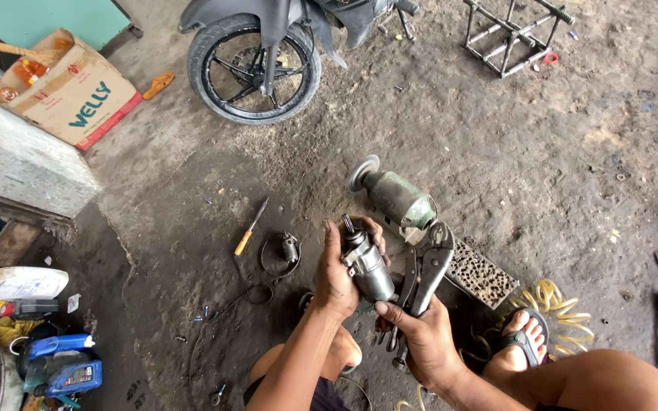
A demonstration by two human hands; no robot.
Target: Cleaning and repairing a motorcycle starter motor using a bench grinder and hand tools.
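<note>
A person crouched on a grimy workshop floor [542, 175] grips one small metal motor [365, 265] in the left hand [335, 283], fingers wrapped round its ribbed body at centre near, while the right hand [420, 339] clenches the handles of one pair of locking pliers [424, 278]. The motor looks dense, stiff and probably oily (best held round its barrel, not the shaft end). One green cylindrical unit [397, 199] lies just beyond, one screwdriver [250, 228] to the left, one motorcycle wheel [254, 70] farther off.
</note>
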